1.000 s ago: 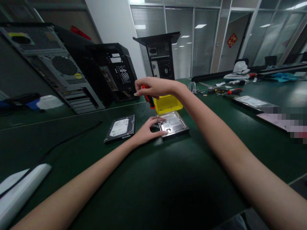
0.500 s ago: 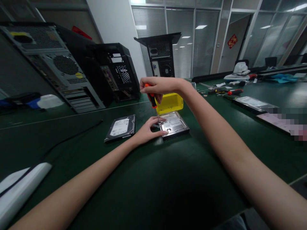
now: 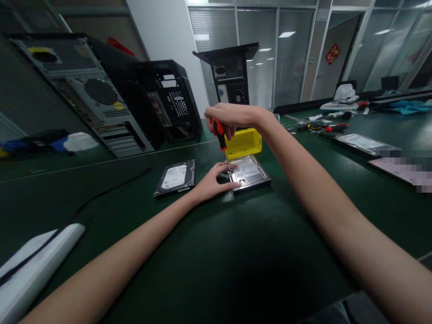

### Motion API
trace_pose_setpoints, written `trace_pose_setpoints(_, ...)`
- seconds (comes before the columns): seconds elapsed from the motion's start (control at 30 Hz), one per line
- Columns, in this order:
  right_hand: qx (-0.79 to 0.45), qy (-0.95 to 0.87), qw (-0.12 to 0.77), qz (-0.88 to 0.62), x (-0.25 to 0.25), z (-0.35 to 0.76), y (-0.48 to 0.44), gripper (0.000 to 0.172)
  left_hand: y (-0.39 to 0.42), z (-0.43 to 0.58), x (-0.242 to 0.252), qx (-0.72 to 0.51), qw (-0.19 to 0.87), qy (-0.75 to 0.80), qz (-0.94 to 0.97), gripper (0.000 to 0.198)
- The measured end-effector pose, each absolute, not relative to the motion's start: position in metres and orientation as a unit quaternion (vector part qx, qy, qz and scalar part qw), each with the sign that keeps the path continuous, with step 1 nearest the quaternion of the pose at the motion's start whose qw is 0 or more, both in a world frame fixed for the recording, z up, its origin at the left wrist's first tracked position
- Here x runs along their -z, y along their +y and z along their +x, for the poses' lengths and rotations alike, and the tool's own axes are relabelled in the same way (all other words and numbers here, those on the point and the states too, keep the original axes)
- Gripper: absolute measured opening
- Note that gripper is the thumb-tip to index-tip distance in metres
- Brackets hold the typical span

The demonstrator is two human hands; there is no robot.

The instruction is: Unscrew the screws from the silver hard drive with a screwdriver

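Note:
A silver hard drive [image 3: 251, 173] lies on the green table, just in front of a yellow box [image 3: 245, 141]. My left hand [image 3: 214, 182] rests against the drive's left edge, with thumb and fingers gripping it. My right hand [image 3: 229, 119] is closed over the top of a red-and-black screwdriver [image 3: 221, 137], which stands nearly upright with its tip on the drive's near-left corner. A second hard drive [image 3: 176, 177] with a white label lies to the left, untouched.
Several open computer cases [image 3: 101, 94] stand along the back left of the green table [image 3: 216, 252]. A black cable [image 3: 111, 189] runs across the left side. A white device [image 3: 33, 265] lies at the near left. More drives [image 3: 366, 144] and screwdrivers [image 3: 334, 127] lie at the right.
My right hand and the screwdriver have shifted a little right and more upright over the drive. The left hand has stayed on the drive. The view has shifted slightly.

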State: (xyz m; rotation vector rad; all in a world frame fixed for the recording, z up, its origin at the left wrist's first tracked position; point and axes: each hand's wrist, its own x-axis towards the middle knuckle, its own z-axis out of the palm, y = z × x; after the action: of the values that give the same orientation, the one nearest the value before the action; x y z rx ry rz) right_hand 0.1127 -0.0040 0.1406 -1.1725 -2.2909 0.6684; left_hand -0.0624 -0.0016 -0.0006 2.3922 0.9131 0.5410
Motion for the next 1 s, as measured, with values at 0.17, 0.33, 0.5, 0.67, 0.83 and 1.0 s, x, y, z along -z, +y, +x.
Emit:
trace_pose_setpoints(0.17, -0.242, -0.849, 0.212, -0.419, -0.142, 0.1117, -0.0055, 0.021, -0.0002, -0.0629, 0.0022, -0.204, 0.258, 0.334, 0.883, 0.062)
trace_pose_setpoints(0.33, -0.254, -0.853, 0.211, -0.404, -0.1412, 0.1134, -0.006, 0.02, -0.0007, -0.0636, 0.0024, -0.203, 0.26, 0.333, 0.884, 0.061)
trace_pose_setpoints(0.5, -0.236, -0.864, 0.218, -0.388, -0.1387, 0.1127, -0.0022, 0.021, -0.0006, -0.0639, 0.0026, -0.2, 0.263, 0.336, 0.882, 0.061)
trace_pose_setpoints(0.67, -0.23, -0.875, 0.217, -0.367, -0.1367, 0.1087, -0.0011, 0.02, -0.0008, -0.0638, 0.0027, -0.202, 0.259, 0.335, 0.883, 0.061)
trace_pose_setpoints(0.83, -0.245, -0.855, 0.224, -0.398, -0.1383, 0.106, -0.003, 0.031, -0.0006, -0.0641, 0.0037, -0.204, 0.256, 0.331, 0.885, 0.06)
trace_pose_setpoints(1.0, -0.25, -0.842, 0.215, -0.428, -0.1419, 0.1093, -0.0065, 0.032, -0.0005, -0.0635, 0.003, -0.203, 0.262, 0.331, 0.884, 0.06)
